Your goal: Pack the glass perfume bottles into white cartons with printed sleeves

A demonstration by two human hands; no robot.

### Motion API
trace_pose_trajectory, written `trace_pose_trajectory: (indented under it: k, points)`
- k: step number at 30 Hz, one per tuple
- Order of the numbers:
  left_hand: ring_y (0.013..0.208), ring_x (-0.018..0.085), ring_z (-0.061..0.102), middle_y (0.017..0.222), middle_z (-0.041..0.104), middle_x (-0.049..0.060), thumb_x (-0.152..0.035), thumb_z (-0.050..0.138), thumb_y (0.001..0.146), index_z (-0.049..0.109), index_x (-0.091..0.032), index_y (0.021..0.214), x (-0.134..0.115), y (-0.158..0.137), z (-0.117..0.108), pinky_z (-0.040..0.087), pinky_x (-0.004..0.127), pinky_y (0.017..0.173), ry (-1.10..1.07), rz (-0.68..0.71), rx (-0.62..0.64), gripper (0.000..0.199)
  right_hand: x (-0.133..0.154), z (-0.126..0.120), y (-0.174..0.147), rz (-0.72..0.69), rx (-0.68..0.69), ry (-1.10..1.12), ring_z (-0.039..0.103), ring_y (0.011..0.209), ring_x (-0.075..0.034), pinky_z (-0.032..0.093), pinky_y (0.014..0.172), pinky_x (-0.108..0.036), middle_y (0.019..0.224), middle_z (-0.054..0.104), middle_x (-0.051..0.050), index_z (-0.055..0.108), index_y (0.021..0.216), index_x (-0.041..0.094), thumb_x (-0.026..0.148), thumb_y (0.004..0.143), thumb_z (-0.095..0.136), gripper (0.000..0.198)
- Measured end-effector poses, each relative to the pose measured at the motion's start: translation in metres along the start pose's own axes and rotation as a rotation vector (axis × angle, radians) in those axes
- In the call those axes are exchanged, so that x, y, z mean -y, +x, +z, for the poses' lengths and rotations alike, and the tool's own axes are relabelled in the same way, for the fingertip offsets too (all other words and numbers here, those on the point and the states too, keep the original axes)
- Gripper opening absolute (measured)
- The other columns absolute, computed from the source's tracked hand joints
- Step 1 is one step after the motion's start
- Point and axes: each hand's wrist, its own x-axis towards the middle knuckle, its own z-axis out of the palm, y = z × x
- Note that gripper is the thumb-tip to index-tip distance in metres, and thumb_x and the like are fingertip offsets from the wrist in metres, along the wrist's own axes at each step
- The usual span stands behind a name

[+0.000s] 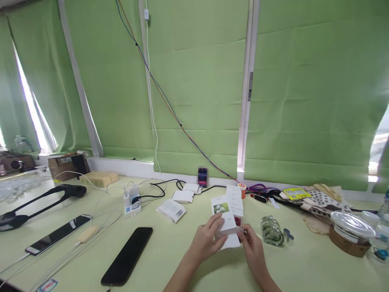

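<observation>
Both hands are on a small white box [228, 222] over the worktop [170, 267]. The left hand [207, 238] is partly curled. Its fingers lie over the top of the box, and its thumb is low down near the front edge. The right hand [251, 245] is nearly closed, with its thumb and first finger pinching the box at its right end. The box has a picture of white flowers [221, 208] on green, and a white flap [230, 242] sticks out toward the person.

Just behind the box is a row of white boxes [234, 197], close together. An orange tub [242, 191] with a pale lid stands near the back of that row. To the right of the right hand there is a shiny, see-through bundle [271, 231], with two small grey discs [288, 234] just beside it. Farther right is a round bowl [351, 225] with a clear lid and a brown band.

To the left of the left hand, well apart from it, a big black phone [127, 256] lies flat. A white packet [172, 210] with black stripes of a barcode lies farther back. Behind everything hang green blinds [197, 81].
</observation>
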Motion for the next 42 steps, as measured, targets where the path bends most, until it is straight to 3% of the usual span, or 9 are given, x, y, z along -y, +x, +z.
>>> trace_pose_trajectory:
  k: [4,9,16,20,25,27,31,38,42]
  points:
    - [0.122,0.023,0.052,0.137,0.049,0.012,-0.022,0.05,0.087,0.05,-0.023,0.124,0.002,0.003,0.003,0.055,0.03,0.083,-0.187,0.033,-0.069,0.037,-0.007,-0.002,0.0,-0.029,-0.018,-0.09,0.057,0.064,-0.018,0.045,0.056,-0.024,0.075,0.063,-0.001,0.058,0.089,0.021,0.05,0.086,0.053,0.03]
    - [0.128,0.022,0.046,0.136,0.052,0.011,-0.02,0.039,0.096,0.054,-0.023,0.126,0.005,0.006,0.002,0.04,0.039,0.106,-0.291,0.091,-0.178,0.034,-0.008,-0.001,-0.001,-0.015,-0.031,-0.056,0.055,0.067,-0.018,0.046,0.059,-0.025,0.079,0.061,-0.002,0.056,0.091,0.022,0.052,0.087,0.05,0.03]
    - [0.121,0.025,0.051,0.13,0.056,0.011,-0.031,0.048,0.094,0.061,-0.026,0.122,0.01,0.009,0.004,0.044,0.038,0.1,-0.472,0.001,-0.168,0.032,-0.008,-0.001,0.002,0.113,0.119,0.436,0.055,0.074,-0.017,0.05,0.064,-0.028,0.091,0.061,-0.003,0.058,0.088,0.024,0.05,0.084,0.058,0.027]
    - [0.121,0.026,0.05,0.129,0.053,0.011,-0.035,0.048,0.093,0.061,-0.026,0.123,0.007,0.009,0.002,0.047,0.037,0.095,-0.551,-0.032,-0.174,0.034,-0.007,-0.001,0.003,0.187,0.164,0.604,0.06,0.077,-0.018,0.052,0.066,-0.034,0.11,0.061,-0.005,0.058,0.088,0.025,0.058,0.081,0.056,0.034]
    - [0.122,0.031,0.046,0.137,0.042,0.014,-0.048,0.039,0.094,0.046,-0.025,0.137,0.004,0.003,0.0,0.049,0.042,0.091,-0.466,0.131,-0.142,0.05,-0.001,0.001,0.002,0.241,0.106,0.618,0.064,0.081,-0.021,0.053,0.073,-0.038,0.107,0.066,-0.005,0.055,0.104,0.029,0.051,0.083,0.06,0.031]
    - [0.119,0.03,0.048,0.137,0.04,0.014,-0.043,0.037,0.095,0.043,-0.026,0.139,0.004,0.001,0.002,0.049,0.042,0.091,-0.417,0.165,-0.153,0.048,0.003,0.0,0.003,0.251,0.121,0.624,0.064,0.084,-0.022,0.053,0.073,-0.037,0.106,0.068,-0.006,0.054,0.109,0.029,0.049,0.083,0.06,0.033]
    - [0.11,0.024,0.054,0.131,0.044,0.013,-0.028,0.04,0.097,0.046,-0.029,0.137,0.007,0.001,0.006,0.052,0.036,0.084,-0.356,0.171,-0.219,0.041,0.009,-0.004,0.006,0.284,0.171,0.669,0.062,0.091,-0.023,0.054,0.072,-0.036,0.115,0.063,-0.006,0.055,0.114,0.03,0.044,0.082,0.063,0.036]
    - [0.101,0.022,0.058,0.124,0.045,0.012,-0.031,0.046,0.095,0.053,-0.028,0.13,0.01,0.002,0.007,0.054,0.036,0.082,-0.347,0.179,-0.238,0.036,0.013,-0.008,0.007,0.366,0.347,0.767,0.06,0.098,-0.026,0.052,0.077,-0.04,0.131,0.056,-0.007,0.051,0.13,0.032,0.04,0.076,0.066,0.057]
    - [0.091,0.019,0.06,0.121,0.046,0.011,-0.03,0.049,0.093,0.053,-0.028,0.129,0.009,0.003,0.007,0.056,0.034,0.077,-0.336,0.168,-0.261,0.036,0.009,-0.007,0.006,0.367,0.349,0.724,0.06,0.098,-0.024,0.053,0.073,-0.034,0.136,0.054,-0.005,0.048,0.135,0.033,0.027,0.07,0.068,0.069]
